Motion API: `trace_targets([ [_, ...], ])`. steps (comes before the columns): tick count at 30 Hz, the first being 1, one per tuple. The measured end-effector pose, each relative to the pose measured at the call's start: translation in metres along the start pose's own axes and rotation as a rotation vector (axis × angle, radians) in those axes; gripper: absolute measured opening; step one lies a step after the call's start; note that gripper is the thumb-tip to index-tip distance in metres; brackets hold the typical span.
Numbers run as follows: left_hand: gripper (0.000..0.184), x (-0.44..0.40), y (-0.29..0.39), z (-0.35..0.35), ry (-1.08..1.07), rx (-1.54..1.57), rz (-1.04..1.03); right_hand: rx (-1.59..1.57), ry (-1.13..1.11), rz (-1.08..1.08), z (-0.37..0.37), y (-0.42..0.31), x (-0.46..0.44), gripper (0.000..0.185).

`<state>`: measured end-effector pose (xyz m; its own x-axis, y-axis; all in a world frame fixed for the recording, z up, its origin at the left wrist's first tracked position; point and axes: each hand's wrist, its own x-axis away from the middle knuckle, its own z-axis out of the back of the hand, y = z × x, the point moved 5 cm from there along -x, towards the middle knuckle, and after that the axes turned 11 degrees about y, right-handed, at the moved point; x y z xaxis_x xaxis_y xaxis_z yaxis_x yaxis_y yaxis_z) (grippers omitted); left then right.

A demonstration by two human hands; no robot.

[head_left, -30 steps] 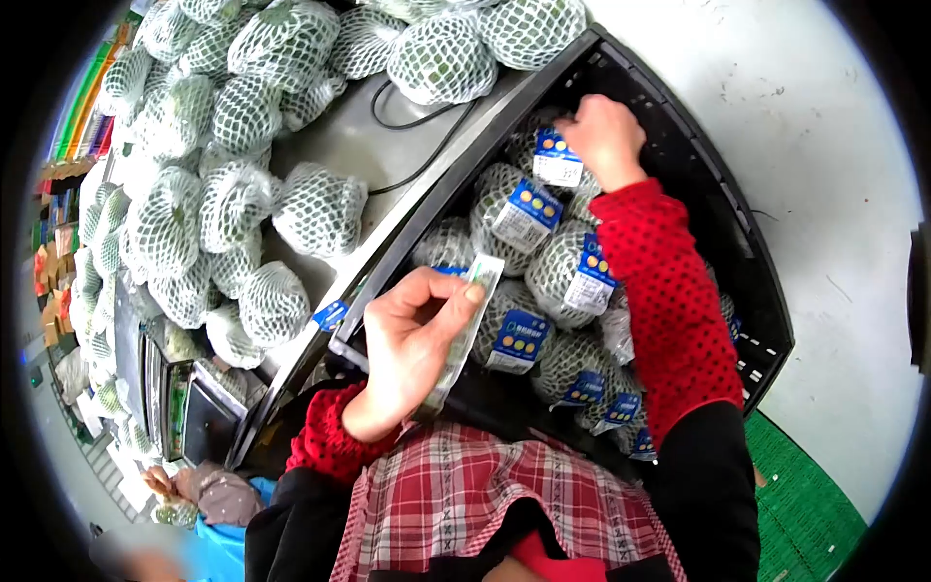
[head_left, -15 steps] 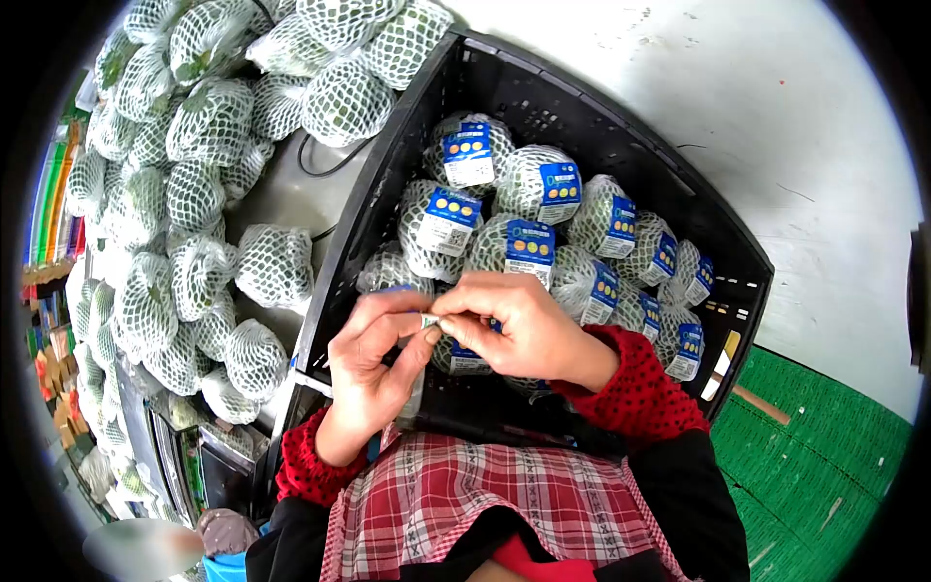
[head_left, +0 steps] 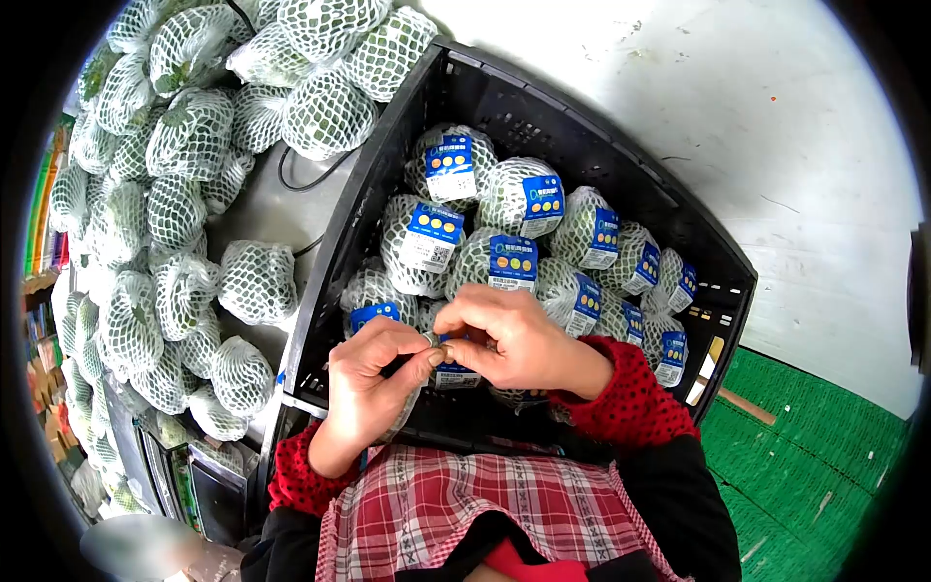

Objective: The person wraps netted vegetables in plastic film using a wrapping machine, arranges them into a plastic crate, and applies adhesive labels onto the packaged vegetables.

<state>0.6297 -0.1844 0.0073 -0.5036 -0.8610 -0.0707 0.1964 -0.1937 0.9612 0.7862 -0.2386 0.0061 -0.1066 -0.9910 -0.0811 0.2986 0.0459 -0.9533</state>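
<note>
My left hand (head_left: 379,371) and my right hand (head_left: 506,335) meet fingertip to fingertip over the near side of a black plastic crate (head_left: 592,124). Thumbs and forefingers pinch a small pale piece (head_left: 433,339) between them; its kind is too small to tell. Below and beyond the hands, the crate holds several bundles of green produce in white foam nets (head_left: 415,270). Most bundles there carry a blue-and-white label (head_left: 513,260) with coloured dots. One netted bundle (head_left: 369,289) with a blue label lies close to my left hand, partly covered by it.
Left of the crate, many unlabelled netted bundles (head_left: 190,133) are heaped on a grey metal surface (head_left: 260,221). A black cable (head_left: 296,184) loops there. Green slatted flooring (head_left: 795,407) lies at right, beside a pale wall or panel (head_left: 776,213). Part of another person (head_left: 145,548) shows at lower left.
The whole view has shifted slightly, with crate and bundles lower and further left. Both hands stay pinched together; the small piece between the fingertips has turned a little.
</note>
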Motion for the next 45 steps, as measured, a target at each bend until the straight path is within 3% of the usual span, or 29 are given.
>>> trace_targets([
  [10,0.013,0.002,-0.001,-0.003,-0.050,-0.038,0.034,0.116,-0.043,0.047,0.000,0.001,0.001,0.013],
  [13,0.017,0.002,-0.003,-0.005,-0.056,-0.034,0.022,0.025,-0.053,0.029,-0.002,0.004,0.003,0.014],
  [15,0.018,0.003,-0.004,-0.005,-0.067,-0.031,0.020,-0.091,-0.160,-0.116,-0.003,0.008,0.003,0.013],
  [20,0.016,0.003,-0.002,-0.007,-0.128,-0.028,0.075,-0.163,-0.122,-0.157,0.014,0.010,0.002,0.012],
  [21,0.015,0.003,-0.003,-0.006,-0.129,-0.036,0.097,-0.099,-0.073,-0.184,0.033,0.012,-0.004,0.009],
  [22,0.014,0.004,-0.005,-0.007,-0.131,-0.042,0.121,-0.171,0.112,-0.225,0.054,0.028,-0.011,0.007],
  [23,0.014,0.005,-0.005,-0.007,-0.130,-0.035,0.123,-0.213,0.244,-0.397,0.079,0.049,-0.019,0.007],
  [26,0.013,0.001,-0.007,-0.005,-0.080,-0.049,0.109,-0.049,0.364,-0.554,0.126,0.110,-0.039,0.015],
  [32,0.013,-0.001,-0.007,-0.002,-0.042,-0.072,0.098,0.204,0.290,-0.483,0.125,0.149,-0.063,0.022],
  [36,0.015,-0.001,-0.010,0.002,0.017,-0.084,0.090,0.922,0.367,-0.339,0.125,0.129,-0.069,0.030],
  [38,0.015,-0.003,-0.005,0.007,0.064,-0.099,0.015,1.015,0.386,-0.327,0.122,0.106,-0.062,0.027],
  [40,0.014,0.001,-0.008,0.006,0.062,-0.011,0.143,0.260,0.294,-0.335,0.086,0.070,-0.040,0.017],
  [41,0.012,-0.001,-0.005,0.006,0.065,-0.027,0.070,-0.014,0.164,-0.271,0.054,0.032,-0.029,0.020],
  [43,0.013,0.003,-0.005,0.004,0.050,0.007,0.029,0.006,0.058,-0.122,0.012,-0.015,-0.006,0.021],
  [45,0.014,0.006,-0.002,0.003,0.026,0.007,-0.009,-0.003,0.132,0.011,-0.004,-0.013,0.010,0.020],
])
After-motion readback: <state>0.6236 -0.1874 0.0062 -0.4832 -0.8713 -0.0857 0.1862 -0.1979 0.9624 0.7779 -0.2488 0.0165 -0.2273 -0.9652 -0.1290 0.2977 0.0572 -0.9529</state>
